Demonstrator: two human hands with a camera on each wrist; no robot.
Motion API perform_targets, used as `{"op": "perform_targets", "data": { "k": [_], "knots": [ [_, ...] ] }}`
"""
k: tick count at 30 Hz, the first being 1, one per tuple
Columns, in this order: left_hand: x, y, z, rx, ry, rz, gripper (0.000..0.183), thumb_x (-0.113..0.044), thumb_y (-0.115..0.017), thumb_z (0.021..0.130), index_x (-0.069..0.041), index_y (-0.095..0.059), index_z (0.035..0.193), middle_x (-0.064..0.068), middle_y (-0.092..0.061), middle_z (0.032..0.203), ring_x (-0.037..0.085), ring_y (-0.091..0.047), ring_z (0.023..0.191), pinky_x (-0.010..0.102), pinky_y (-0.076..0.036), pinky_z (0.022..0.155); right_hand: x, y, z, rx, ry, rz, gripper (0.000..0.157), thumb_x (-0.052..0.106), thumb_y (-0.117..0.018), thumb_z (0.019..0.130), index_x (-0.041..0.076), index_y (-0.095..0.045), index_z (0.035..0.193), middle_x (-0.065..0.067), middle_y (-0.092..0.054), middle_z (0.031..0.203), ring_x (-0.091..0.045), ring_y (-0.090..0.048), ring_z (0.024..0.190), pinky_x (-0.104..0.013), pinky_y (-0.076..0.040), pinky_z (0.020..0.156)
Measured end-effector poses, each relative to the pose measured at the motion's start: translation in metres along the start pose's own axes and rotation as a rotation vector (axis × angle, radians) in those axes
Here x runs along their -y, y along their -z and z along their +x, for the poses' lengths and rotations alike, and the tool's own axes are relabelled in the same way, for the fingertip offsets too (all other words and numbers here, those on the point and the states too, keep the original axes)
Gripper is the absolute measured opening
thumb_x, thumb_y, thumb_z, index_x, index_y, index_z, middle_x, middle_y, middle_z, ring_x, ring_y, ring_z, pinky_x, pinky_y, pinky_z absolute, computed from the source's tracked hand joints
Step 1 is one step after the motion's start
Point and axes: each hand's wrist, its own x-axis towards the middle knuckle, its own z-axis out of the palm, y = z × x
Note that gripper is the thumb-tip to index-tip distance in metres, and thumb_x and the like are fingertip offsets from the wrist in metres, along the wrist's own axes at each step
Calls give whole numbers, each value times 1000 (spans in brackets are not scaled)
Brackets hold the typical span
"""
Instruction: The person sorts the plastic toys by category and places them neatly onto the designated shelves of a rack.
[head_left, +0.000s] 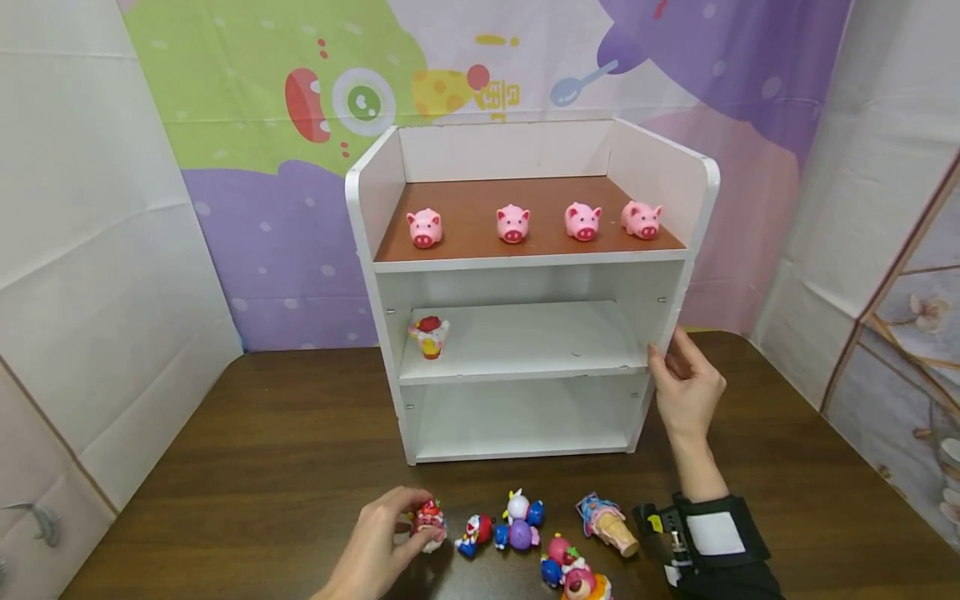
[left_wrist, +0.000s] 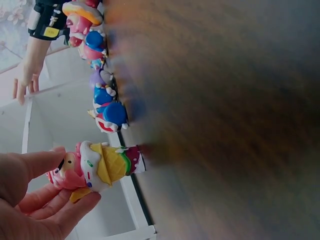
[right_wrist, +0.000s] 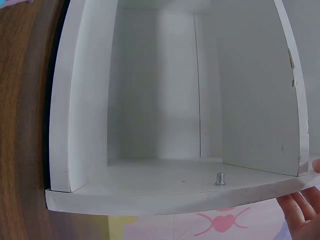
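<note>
My left hand (head_left: pixel 373 537) pinches a small ice-cream-cone figurine (head_left: pixel 431 525) low over the front of the table. In the left wrist view the figurine (left_wrist: pixel 107 166) shows a pink character's head, white cream, a yellow waffle cone and a dark red base at or near the tabletop. With thumb and fingers, my right hand (head_left: pixel 687 398) grips the right side panel of a white shelf unit (head_left: pixel 517 377). On its middle shelf, at the left, stands a sundae-like figurine (head_left: pixel 431 336). Several pink pig figurines (head_left: pixel 513 224) line the brown top.
On the table by my left hand lie a red, white and blue figurine (head_left: pixel 474 535), a purple and blue one (head_left: pixel 519 533), a pink bear figurine (head_left: pixel 577 579) and an ice-cream-cone figurine (head_left: pixel 611 527). A metal shelf pin (right_wrist: pixel 220 178) juts from the inner side panel.
</note>
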Motion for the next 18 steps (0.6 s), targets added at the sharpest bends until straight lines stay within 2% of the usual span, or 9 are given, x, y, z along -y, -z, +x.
{"op": "perform_targets", "data": {
  "k": [8, 12, 18],
  "knots": [
    [-6, -1, 5, -62, -66, -23, 24, -1, -72, 66, -1, -63, 89, 3, -63, 80, 6, -56, 71, 23, -55, 56, 2, 1, 0, -1, -3, 10, 37, -1, -65, 72, 5, -64, 108, -24, -63, 101, -3, -60, 72, -6, -47, 60],
    [-17, 2, 14, -89, -100, -23, 24, -2, -72, 66, -1, -64, 88, 3, -64, 79, 6, -56, 70, 22, -55, 55, 2, 1, 0, 2, -5, 9, 37, -1, -65, 72, 4, -63, 109, -24, -63, 101, -3, -59, 73, -6, -46, 60],
    [-35, 8, 30, -86, -145, -20, 23, -3, -72, 68, -2, -65, 89, 4, -65, 80, 5, -55, 71, 21, -54, 57, 1, 1, 0, 9, -3, -6, 37, 1, -66, 73, 4, -63, 109, -22, -63, 104, -2, -58, 76, -4, -45, 61]
  ]
}}
